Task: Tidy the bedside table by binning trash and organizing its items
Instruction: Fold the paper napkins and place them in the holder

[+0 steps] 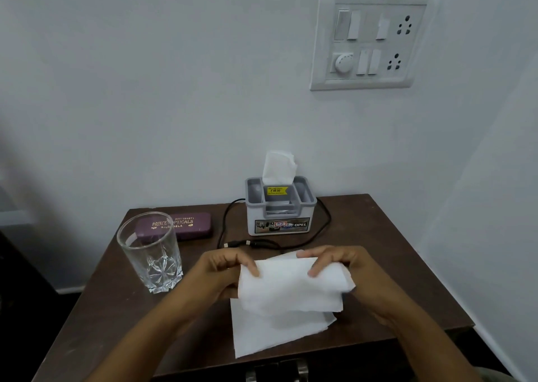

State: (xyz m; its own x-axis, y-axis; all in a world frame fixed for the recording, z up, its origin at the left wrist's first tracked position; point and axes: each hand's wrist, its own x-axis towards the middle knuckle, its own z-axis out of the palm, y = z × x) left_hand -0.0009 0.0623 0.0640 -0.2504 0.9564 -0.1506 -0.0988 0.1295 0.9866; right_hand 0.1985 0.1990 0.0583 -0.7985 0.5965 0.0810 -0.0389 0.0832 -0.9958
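Observation:
A white tissue sheet (286, 303) hangs over the middle of the dark wooden bedside table (122, 317), folded over at its top. My left hand (225, 271) pinches its upper left edge and my right hand (334, 265) pinches the upper right edge. The sheet's lower part droops to the table's front edge. An empty cut-glass tumbler (151, 253) stands upright at the left. Behind it lies a purple spectacle case (186, 226). A grey tissue holder (279, 207) with a tissue sticking up stands at the back centre.
A black cable (230, 227) loops around the tissue holder and ends in plugs just beyond my hands. A switchboard (369, 38) is on the wall above. A metal drawer handle (276, 371) shows below the table's front edge.

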